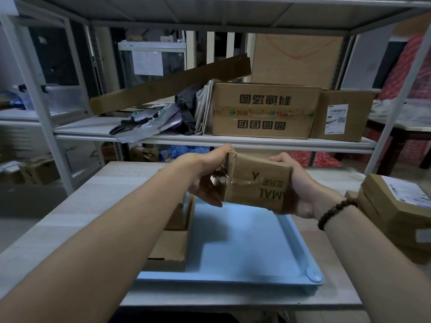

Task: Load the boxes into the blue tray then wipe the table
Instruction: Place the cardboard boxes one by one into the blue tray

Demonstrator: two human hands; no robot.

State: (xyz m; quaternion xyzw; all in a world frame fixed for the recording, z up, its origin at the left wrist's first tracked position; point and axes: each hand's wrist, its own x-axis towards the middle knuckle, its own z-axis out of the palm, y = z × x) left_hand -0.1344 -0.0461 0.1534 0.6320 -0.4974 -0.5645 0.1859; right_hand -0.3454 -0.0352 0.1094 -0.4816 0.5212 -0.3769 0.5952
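I hold a small taped cardboard box (256, 181) in the air above the far end of the blue tray (247, 248). My left hand (205, 178) grips its left end and my right hand (296, 190) grips its right end. The tray lies on the pale table (93, 206). Two flat cardboard boxes (172, 248) lie in the tray's left part, partly hidden by my left forearm. A stack of labelled cardboard boxes (396, 215) stands on the table to the right of the tray.
A metal shelf (210, 139) runs behind the table at hand height, carrying large cartons (263, 110), plastic bags (151, 122) and a long cardboard strip. Shelf uprights stand at left and right. More cartons sit on the floor at left.
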